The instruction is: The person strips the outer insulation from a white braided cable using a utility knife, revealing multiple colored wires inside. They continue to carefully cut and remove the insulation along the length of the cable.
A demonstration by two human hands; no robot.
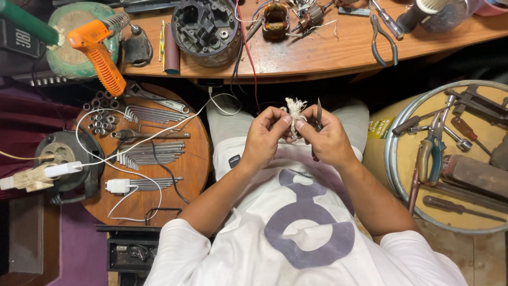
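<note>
Both hands' fingers [286,121] pinched shut on frayed white twine [295,109], right hand [326,139] gripping a dark tool [319,114]

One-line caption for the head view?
Both hands, left and right, pinch a frayed white twine bundle; right also holds a thin dark tool.

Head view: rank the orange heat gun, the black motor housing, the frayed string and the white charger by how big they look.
1. Motor housing
2. Heat gun
3. String and charger: look alike, and the string sits nearer the camera, so unranked.
</note>
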